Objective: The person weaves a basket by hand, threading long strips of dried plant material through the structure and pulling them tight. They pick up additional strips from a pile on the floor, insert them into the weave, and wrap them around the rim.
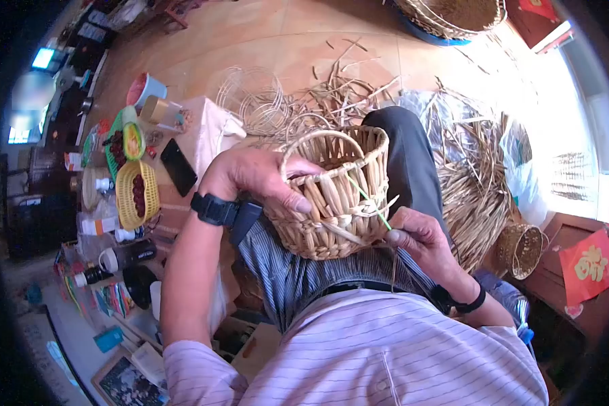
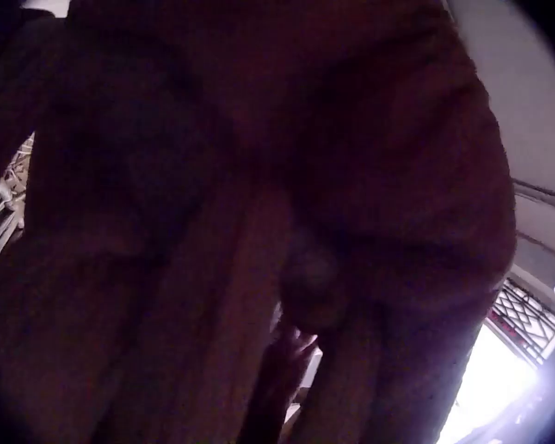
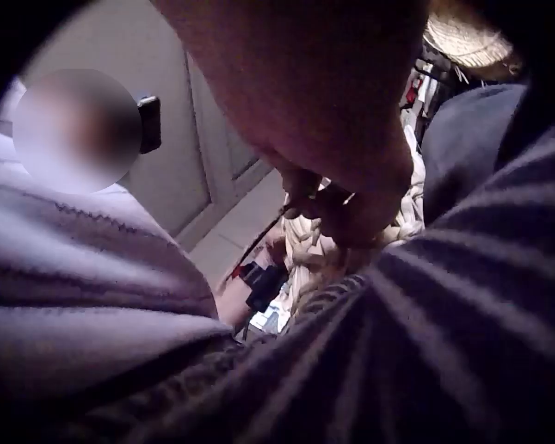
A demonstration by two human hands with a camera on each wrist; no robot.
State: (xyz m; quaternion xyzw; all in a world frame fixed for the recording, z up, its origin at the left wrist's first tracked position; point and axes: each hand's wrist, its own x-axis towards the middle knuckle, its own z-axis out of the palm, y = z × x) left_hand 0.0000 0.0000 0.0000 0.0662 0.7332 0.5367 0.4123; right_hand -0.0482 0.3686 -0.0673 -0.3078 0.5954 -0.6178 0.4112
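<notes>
A woven straw basket point(image 1: 331, 223) with a looped handle point(image 1: 318, 135) rests on the person's lap in the head view. My left hand point(image 1: 257, 176) grips its near-left wall, thumb along the outside and fingers behind the rim. At the basket's right side, my right hand point(image 1: 423, 243) pinches a thin green strand point(image 1: 367, 196) that runs up across the weave. A loose straw end sticks out beside those fingertips. In the right wrist view a thin dark strand point(image 3: 264, 239) extends from the right hand point(image 3: 324, 139). The left wrist view is mostly a dark palm point(image 2: 259, 185).
Dry straw point(image 1: 467, 196) lies heaped on the floor to the right, near a small basket point(image 1: 521, 250). Wire rings point(image 1: 250, 95) and scattered straw lie ahead. To the left are a phone point(image 1: 178, 167), a yellow basket point(image 1: 127, 203) of dark fruit and a cut melon point(image 1: 134, 141).
</notes>
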